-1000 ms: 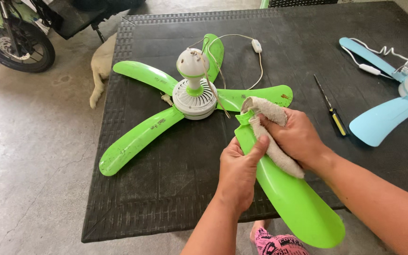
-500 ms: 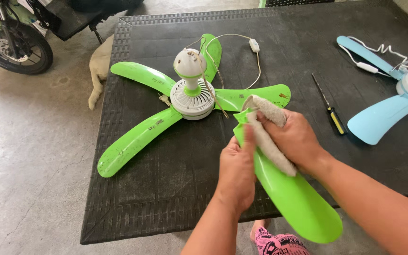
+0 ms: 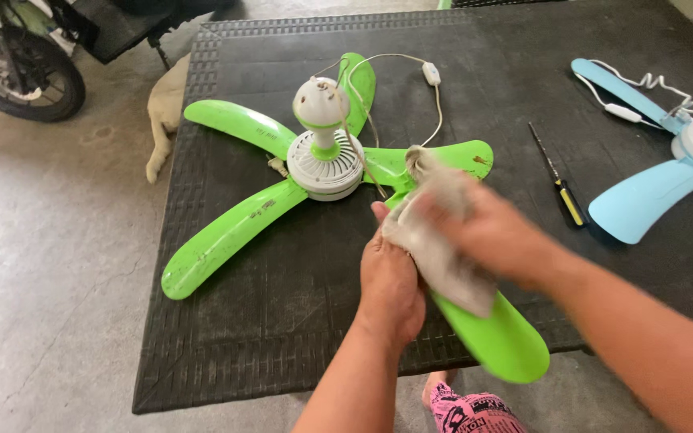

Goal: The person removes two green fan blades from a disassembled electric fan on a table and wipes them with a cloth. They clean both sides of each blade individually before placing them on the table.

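One green blade (image 3: 487, 333) near us is under the grey cloth (image 3: 435, 240), gripped by the right hand (image 3: 495, 236); left hand (image 3: 391, 281) clasps the blade's edge; four blades left

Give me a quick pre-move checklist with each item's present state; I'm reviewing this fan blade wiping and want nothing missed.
1. Cloth on the near green blade: ok.
2. Right hand on the cloth: ok, though blurred.
3. Left hand steadying that blade: ok.
4. Blade fully supported: not ok, its tip overhangs the black table.
5. Cord clear of the hands: ok.
6. Screwdriver out of the way: ok.
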